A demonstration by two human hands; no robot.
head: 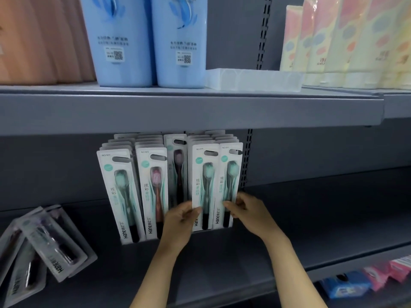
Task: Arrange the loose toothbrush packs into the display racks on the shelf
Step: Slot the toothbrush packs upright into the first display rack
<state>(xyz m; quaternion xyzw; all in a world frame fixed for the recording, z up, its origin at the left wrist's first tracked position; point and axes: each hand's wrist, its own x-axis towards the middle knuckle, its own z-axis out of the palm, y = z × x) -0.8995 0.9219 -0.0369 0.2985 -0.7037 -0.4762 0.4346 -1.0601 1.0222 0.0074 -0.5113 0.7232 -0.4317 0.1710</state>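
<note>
Teal-bristle front pack (205,187) – your left hand (179,221) pinches its lower edge, squaring it in the rack (133,240) | right hand (249,211) pinches the pack right of it (229,185), likely to steady it | loose packs (42,247) lie left of rack – still unsorted

Toothbrush packs (178,185) stand upright in rows on the middle shelf (311,210), stacked front to back. Loose packs (42,247) lie well left of them. Two bottles (146,41) stand on the upper shelf (191,107), a tray (253,80) just right of them.
</note>
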